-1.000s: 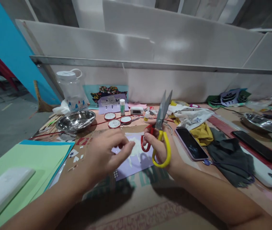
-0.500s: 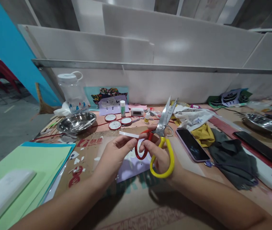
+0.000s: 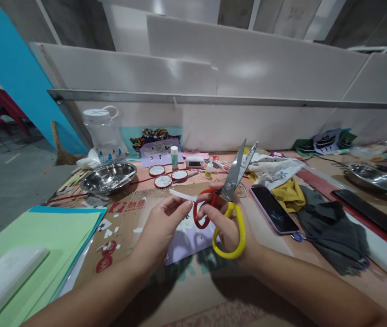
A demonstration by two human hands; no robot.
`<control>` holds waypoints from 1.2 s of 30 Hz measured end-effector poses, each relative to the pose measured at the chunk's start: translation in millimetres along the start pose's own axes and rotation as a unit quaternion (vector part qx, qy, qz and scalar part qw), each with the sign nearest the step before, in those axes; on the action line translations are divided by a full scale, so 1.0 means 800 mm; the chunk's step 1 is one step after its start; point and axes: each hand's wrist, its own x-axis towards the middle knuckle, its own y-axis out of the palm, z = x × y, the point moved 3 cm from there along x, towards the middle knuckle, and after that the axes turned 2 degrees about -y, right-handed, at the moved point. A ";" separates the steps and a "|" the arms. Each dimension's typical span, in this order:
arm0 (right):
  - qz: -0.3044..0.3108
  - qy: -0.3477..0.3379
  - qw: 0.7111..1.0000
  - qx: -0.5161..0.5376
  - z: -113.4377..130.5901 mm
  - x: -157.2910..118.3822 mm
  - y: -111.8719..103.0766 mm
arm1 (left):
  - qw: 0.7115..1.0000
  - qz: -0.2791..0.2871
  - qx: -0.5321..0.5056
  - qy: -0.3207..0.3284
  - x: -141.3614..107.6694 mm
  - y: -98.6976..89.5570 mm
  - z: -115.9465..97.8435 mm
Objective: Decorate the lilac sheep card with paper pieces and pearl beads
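Strip point(image 3: 182, 195), where is it in the head view?

Raised over the purple sheet point(image 3: 190, 241), its near end clamped between the thumb and fingers of the left hand point(image 3: 166, 221).

And the right hand point(image 3: 226, 227)?

Closed round the scissors point(image 3: 228, 187), one handle red, one yellow. The blades point up and stand apart. I can't tell whether its fingers touch the white piece too.

What lies under the sheet?

Cardboard point(image 3: 128, 243), with paper scraps point(image 3: 107, 233) on it to the left.

Beyond?

Three dishes point(image 3: 163, 181) near the glue stick point(image 3: 174, 159); a phone point(image 3: 274, 210) lies to the right.
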 end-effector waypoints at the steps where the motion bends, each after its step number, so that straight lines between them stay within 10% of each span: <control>1: 0.001 0.001 1.000 0.000 0.000 0.000 0.001 | 1.000 0.003 -0.003 -0.004 0.000 0.001 0.000; 36: 0.010 0.008 1.000 -0.010 0.002 0.002 0.002 | 0.998 0.024 -0.059 -0.030 -0.001 0.003 -0.001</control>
